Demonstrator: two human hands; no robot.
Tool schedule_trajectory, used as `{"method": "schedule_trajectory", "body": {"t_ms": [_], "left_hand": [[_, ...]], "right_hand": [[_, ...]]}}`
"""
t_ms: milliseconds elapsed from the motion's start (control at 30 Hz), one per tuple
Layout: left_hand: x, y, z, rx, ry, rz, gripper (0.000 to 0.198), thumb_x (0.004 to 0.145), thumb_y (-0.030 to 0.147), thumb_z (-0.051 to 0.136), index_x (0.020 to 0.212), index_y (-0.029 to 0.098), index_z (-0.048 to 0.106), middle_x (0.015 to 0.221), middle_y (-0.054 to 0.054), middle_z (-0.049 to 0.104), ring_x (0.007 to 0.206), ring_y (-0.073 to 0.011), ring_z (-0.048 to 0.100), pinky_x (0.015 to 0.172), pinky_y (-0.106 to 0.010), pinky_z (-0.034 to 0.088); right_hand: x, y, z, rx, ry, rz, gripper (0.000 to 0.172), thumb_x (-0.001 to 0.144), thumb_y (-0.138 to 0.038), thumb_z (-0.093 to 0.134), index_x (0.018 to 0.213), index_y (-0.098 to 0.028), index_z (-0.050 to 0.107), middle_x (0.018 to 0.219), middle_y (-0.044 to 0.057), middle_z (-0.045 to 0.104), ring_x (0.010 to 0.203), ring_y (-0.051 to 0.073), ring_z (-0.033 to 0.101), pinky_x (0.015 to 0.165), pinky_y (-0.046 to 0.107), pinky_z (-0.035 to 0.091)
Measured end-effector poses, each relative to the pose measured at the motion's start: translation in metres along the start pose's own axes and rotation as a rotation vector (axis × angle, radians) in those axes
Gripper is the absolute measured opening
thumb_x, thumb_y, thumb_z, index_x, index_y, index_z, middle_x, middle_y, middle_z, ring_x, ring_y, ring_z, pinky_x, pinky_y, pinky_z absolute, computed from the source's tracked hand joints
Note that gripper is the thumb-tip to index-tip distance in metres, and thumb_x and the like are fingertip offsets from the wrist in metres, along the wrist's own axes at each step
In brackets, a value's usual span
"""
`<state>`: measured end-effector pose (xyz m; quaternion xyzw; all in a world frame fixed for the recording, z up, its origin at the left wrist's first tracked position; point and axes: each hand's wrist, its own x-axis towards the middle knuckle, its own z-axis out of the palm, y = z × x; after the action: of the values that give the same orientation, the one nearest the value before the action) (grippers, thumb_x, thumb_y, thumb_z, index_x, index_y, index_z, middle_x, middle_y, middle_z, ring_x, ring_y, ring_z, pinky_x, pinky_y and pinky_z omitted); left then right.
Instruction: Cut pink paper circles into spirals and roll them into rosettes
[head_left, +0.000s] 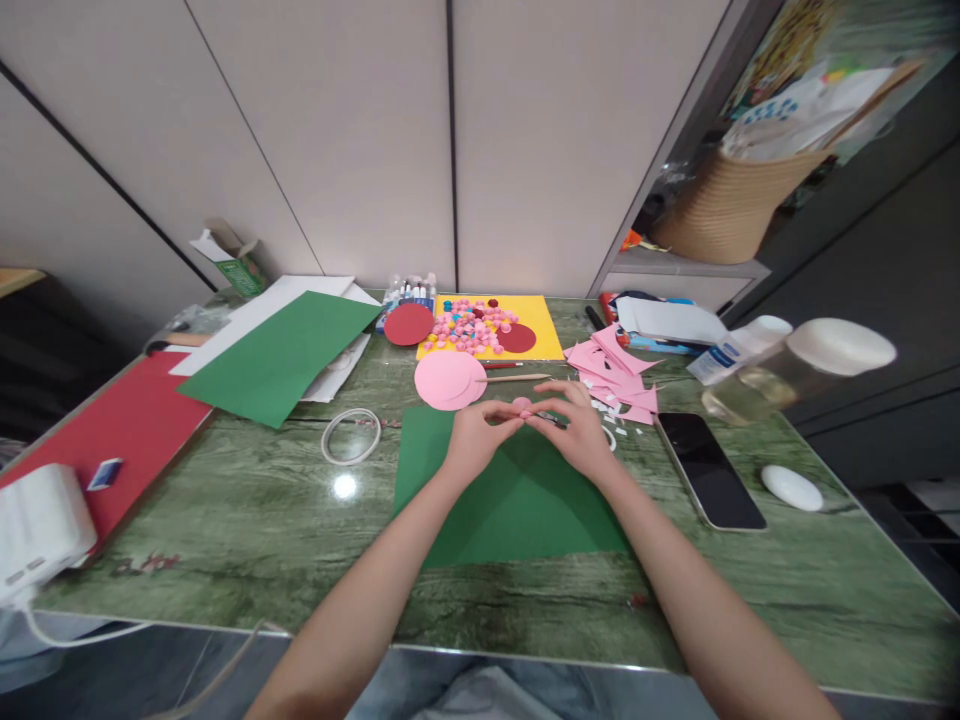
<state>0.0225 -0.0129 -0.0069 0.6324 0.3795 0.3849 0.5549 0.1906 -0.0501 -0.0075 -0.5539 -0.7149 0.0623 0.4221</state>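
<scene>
Over a sheet of green paper (510, 510), my two hands meet at a small rolled piece of pink paper (522, 404). Thumb and fingers of my left hand (477, 436) pinch it from one side. My right hand (576, 432) is closed on its other side, with the outer fingers raised. Something thin and dark shows between the right fingers, too small to name. Just beyond my hands lie pink paper circles (442, 380) and a pointed wooden stick (517, 378).
Many small paper rolls (472, 325) lie on yellow paper (544, 340). Pink scraps (611, 375), a phone (709, 470) and a clear bottle (780, 375) are to the right. White tape (351, 437), green paper (292, 350) and red paper (142, 430) lie left.
</scene>
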Motion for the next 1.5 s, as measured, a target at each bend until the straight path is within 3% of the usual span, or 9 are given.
{"method": "schedule_trajectory", "body": {"t_ms": [133,233,367,533,633,767,967,1400,1500], "left_hand": [[0.0,-0.001,0.002,-0.148,-0.009,-0.061,0.027,0.066,0.031,0.066,0.087,0.013,0.068,0.089,-0.009,0.07,0.077,-0.0174,0.065,0.074,-0.03,0.05],[0.0,-0.002,0.002,-0.123,-0.004,-0.049,0.025,0.067,0.029,0.065,0.086,0.013,0.068,0.088,-0.009,0.071,0.077,-0.0176,0.065,0.073,-0.03,0.05],[-0.001,-0.002,0.0,0.18,0.021,0.076,0.017,0.071,0.024,0.06,0.084,0.016,0.069,0.081,-0.007,0.071,0.073,-0.0169,0.064,0.069,-0.029,0.049],[-0.002,-0.005,0.001,0.665,0.01,0.293,0.015,0.074,0.016,0.056,0.082,0.019,0.068,0.077,-0.005,0.07,0.072,-0.0172,0.063,0.091,-0.038,0.039],[-0.002,-0.007,0.002,0.741,0.035,0.347,0.015,0.075,0.016,0.055,0.083,0.019,0.067,0.079,-0.005,0.07,0.075,-0.0176,0.063,0.096,-0.039,0.035],[-0.003,-0.003,0.002,0.647,0.073,0.285,0.013,0.072,0.016,0.057,0.082,0.019,0.066,0.082,-0.005,0.07,0.076,-0.0172,0.063,0.089,-0.036,0.041],[-0.004,0.005,0.001,0.367,0.075,0.203,0.011,0.071,0.019,0.059,0.08,0.018,0.065,0.083,-0.003,0.07,0.072,-0.014,0.064,0.071,-0.026,0.049],[0.001,-0.001,0.003,-0.01,0.053,0.075,0.019,0.068,0.021,0.063,0.085,0.014,0.067,0.085,-0.007,0.07,0.075,-0.0148,0.066,0.073,-0.028,0.052],[0.0,-0.001,0.002,0.009,0.055,0.075,0.018,0.069,0.023,0.063,0.084,0.014,0.066,0.085,-0.007,0.07,0.074,-0.0148,0.066,0.071,-0.028,0.052]], "right_hand": [[0.0,-0.001,0.003,0.081,0.019,0.073,0.01,0.077,-0.034,0.062,0.08,-0.027,0.067,0.102,0.004,0.059,0.1,0.023,0.052,0.089,0.045,0.037],[-0.001,-0.002,0.004,0.026,0.025,0.055,0.009,0.076,-0.034,0.062,0.079,-0.027,0.066,0.102,0.003,0.06,0.1,0.024,0.051,0.09,0.045,0.036],[-0.005,-0.007,0.004,-0.174,0.002,-0.031,0.006,0.076,-0.028,0.061,0.081,-0.026,0.063,0.104,0.004,0.06,0.102,0.025,0.047,0.09,0.046,0.033],[-0.009,-0.01,0.007,-0.36,-0.062,-0.126,0.008,0.075,-0.023,0.059,0.083,-0.024,0.06,0.107,0.004,0.061,0.105,0.026,0.045,0.09,0.047,0.029],[-0.009,-0.009,0.008,-0.428,-0.052,-0.198,0.008,0.079,-0.023,0.055,0.085,-0.024,0.059,0.106,0.003,0.063,0.103,0.025,0.047,0.09,0.047,0.027],[-0.008,-0.008,0.008,-0.441,0.002,-0.234,0.007,0.081,-0.024,0.054,0.086,-0.025,0.06,0.102,0.001,0.065,0.1,0.024,0.048,0.088,0.044,0.027],[-0.007,-0.005,0.007,-0.288,0.048,-0.133,0.006,0.078,-0.027,0.06,0.083,-0.025,0.062,0.099,0.002,0.064,0.099,0.023,0.047,0.087,0.043,0.031],[-0.002,-0.002,0.005,-0.009,0.061,-0.021,0.008,0.079,-0.032,0.061,0.084,-0.026,0.064,0.099,0.003,0.06,0.096,0.022,0.051,0.086,0.042,0.038],[-0.002,-0.003,0.005,0.001,0.044,-0.006,0.008,0.079,-0.031,0.06,0.084,-0.025,0.063,0.098,0.004,0.06,0.096,0.022,0.052,0.086,0.042,0.038]]}}
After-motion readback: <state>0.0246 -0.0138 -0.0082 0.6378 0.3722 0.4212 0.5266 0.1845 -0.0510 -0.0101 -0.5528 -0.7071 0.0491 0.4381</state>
